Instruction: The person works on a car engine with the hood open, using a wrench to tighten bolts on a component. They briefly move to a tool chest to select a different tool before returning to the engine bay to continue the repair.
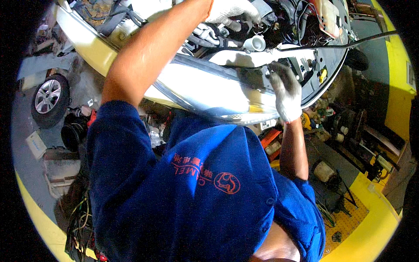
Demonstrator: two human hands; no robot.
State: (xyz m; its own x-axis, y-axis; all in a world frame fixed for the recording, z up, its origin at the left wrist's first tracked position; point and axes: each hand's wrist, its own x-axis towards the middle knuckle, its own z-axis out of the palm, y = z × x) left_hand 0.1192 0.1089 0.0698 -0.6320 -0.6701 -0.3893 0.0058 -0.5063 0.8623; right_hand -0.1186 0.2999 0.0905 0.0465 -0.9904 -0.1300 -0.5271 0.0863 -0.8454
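Observation:
My left hand [231, 13], in a white knit glove, reaches over the engine bay [301, 26] of a car. Its fingers bend down together beside hoses and a pale round cup-shaped part [254, 43]; whatever they may hold is hidden. My right hand [287, 96], in a white glove with darkened fingers, lies at the front edge of the bay. Its fingers stretch over the dark front panel [244, 74], close to a white duct-like piece [240, 58]. No object shows clearly in it. Below, the white front bumper [192, 89] curves past my body.
A black hose or rod [371, 38] juts out from the bay to the right. On the floor at left stand a wheel [50, 100] and a black bucket-like container [73, 132], with a grey plastic case [61, 174] nearer. Tools and parts clutter a workbench or shelf [371, 144] at right.

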